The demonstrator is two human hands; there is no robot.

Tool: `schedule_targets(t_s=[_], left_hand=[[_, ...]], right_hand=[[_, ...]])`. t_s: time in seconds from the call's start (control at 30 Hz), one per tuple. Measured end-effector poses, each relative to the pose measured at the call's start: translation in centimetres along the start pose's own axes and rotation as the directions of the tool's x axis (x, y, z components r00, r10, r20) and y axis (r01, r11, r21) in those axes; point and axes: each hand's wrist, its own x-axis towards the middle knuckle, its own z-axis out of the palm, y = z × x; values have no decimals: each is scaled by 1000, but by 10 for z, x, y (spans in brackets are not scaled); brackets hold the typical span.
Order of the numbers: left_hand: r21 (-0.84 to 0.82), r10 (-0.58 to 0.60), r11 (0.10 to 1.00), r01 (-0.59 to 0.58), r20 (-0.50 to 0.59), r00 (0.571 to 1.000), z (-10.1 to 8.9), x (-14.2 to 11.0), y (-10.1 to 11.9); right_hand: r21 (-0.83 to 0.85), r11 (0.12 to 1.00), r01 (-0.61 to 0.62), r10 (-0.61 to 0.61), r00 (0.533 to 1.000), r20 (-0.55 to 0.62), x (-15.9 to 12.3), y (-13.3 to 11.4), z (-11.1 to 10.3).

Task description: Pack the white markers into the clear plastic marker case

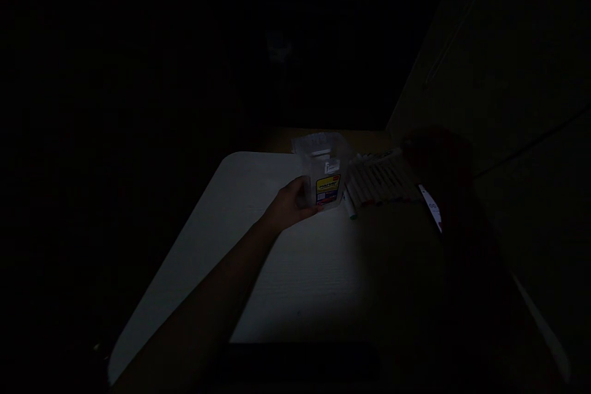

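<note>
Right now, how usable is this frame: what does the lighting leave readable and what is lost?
Head view: heavily underexposed; a patch of light on the white table shows the left hand gripping a clear container, markers beside it. The right side, background and lower edge sink into black; no right hand can be made out.

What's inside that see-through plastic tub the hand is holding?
The clear tub, held by the left hand on the white table, shows nothing inside, though the picture is too dark and its yellow label hides part. Markers lie beside it, not in it.
</note>
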Motion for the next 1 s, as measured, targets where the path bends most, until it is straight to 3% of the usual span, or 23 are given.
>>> schedule_targets(t_s=[0.17, 0.33, 0.57, 0.8, 1.0], left_hand=[[-19, -2, 1000, 2, 11, 1000, 2, 1, 1], [-24, 11, 1000, -11, 12, 1000, 2, 2, 0], [-52, -18, 998, 19, 20, 1000, 1, 2, 4], [-5, 4, 1000, -4, 11, 1000, -1, 2, 7], [-6, -4, 1000, 4, 22, 1000, 0, 2, 7]], right_hand=[[51, 998, -24, 17, 991, 133, 2, 3, 24], [57, 998, -10, -3, 974, 226, -3, 2, 32], [-52, 998, 36, -10, 902, 432, -15, 10, 45], [-54, 996, 70, -33, 861, 508, -21, 11, 53], [-64, 994, 85, -39, 852, 521, -20, 7, 55]])
